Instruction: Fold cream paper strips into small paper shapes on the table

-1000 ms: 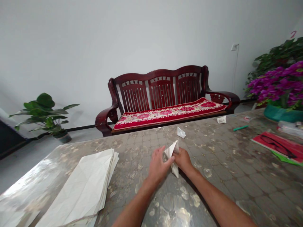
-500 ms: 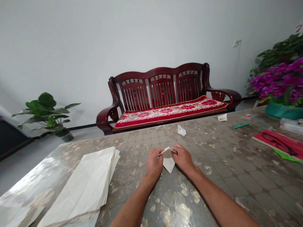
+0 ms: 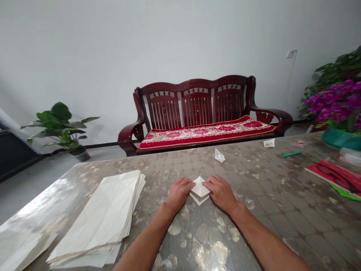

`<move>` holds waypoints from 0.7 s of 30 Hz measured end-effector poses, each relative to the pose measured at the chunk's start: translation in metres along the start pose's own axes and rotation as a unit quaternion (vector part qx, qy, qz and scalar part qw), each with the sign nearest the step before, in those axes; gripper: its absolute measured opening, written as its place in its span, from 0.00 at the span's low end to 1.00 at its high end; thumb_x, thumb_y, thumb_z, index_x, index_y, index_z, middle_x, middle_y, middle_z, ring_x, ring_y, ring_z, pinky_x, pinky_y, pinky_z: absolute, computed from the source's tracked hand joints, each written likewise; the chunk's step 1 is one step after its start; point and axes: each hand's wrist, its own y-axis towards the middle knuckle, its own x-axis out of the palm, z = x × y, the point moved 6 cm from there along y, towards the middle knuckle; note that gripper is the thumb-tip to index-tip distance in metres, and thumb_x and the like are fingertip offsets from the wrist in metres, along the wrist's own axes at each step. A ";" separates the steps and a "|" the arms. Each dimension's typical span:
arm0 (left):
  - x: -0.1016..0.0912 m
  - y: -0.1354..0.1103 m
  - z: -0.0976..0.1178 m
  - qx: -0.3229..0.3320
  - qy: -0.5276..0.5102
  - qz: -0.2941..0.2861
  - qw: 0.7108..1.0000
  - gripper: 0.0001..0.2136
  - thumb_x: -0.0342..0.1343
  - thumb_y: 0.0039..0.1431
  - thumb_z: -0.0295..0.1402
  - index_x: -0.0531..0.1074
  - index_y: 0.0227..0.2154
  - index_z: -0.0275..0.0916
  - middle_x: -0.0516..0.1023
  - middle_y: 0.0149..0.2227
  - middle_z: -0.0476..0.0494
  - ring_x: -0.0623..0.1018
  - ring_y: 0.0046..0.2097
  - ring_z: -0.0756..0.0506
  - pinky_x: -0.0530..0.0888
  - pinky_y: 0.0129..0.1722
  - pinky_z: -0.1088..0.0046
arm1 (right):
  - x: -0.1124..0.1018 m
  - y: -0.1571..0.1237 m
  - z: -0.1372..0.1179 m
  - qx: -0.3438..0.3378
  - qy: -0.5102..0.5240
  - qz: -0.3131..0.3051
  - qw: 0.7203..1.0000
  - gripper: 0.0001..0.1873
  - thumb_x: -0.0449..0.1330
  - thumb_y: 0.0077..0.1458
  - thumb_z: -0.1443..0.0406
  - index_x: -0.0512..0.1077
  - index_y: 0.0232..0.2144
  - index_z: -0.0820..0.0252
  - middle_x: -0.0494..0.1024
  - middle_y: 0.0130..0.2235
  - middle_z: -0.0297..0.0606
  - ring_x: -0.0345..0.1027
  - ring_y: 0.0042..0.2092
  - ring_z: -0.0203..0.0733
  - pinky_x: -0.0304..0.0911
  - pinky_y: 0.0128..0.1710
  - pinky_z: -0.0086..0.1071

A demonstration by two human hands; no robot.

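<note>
Between my two hands a small white folded paper (image 3: pixel 199 189) rests on the patterned table, shaped like a diamond with its lower layers slightly parted at the near corner. My left hand (image 3: pixel 179 192) grips its left corner, fingers closed with the tips on the edge. On the opposite corner my right hand (image 3: pixel 220 191) is closed too, thumb and fingers pressing the paper. Beyond the hands stands a folded paper boat (image 3: pixel 219 156). Farther off to the right sits another white folded paper piece (image 3: pixel 269 143).
A stack of creased white sheets (image 3: pixel 98 214) lies at left, with more paper (image 3: pixel 19 248) at the near left corner. On the right are a green pen (image 3: pixel 292 154), eyeglasses (image 3: pixel 335 174) on a red booklet (image 3: pixel 318 168), and a teal flowerpot (image 3: pixel 338 137). A wooden bench (image 3: pixel 197 101) stands behind the table.
The paper has gone from being held raised and spread at its top to lying flatter as a diamond. My hands have lowered and moved slightly apart. The view has shifted a little left.
</note>
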 end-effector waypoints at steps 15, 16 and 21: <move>-0.002 -0.010 -0.006 -0.043 0.072 -0.021 0.996 0.07 0.53 0.63 0.29 0.75 0.41 0.40 0.76 0.40 0.41 0.73 0.45 0.42 0.71 0.47 0.64 | -0.004 -0.008 -0.018 -0.089 -0.001 -0.017 0.996 0.11 0.54 0.62 0.70 0.76 0.40 0.54 0.75 0.36 0.38 0.63 0.40 0.43 0.59 0.41 0.34; -0.003 -0.011 -0.008 -0.055 0.082 -0.023 0.995 0.06 0.53 0.63 0.29 0.75 0.40 0.40 0.76 0.39 0.41 0.73 0.43 0.42 0.71 0.46 0.65 | -0.003 -0.008 -0.019 -0.092 0.003 -0.020 0.996 0.11 0.54 0.62 0.70 0.76 0.41 0.55 0.75 0.37 0.39 0.63 0.41 0.43 0.60 0.42 0.34; -0.008 -0.019 -0.009 -0.070 0.049 -0.037 0.996 0.08 0.53 0.63 0.28 0.75 0.42 0.42 0.76 0.40 0.42 0.75 0.44 0.43 0.73 0.45 0.67 | 0.002 -0.008 -0.024 -0.090 0.015 -0.032 0.995 0.12 0.56 0.59 0.73 0.75 0.41 0.57 0.76 0.40 0.40 0.65 0.44 0.44 0.63 0.45 0.35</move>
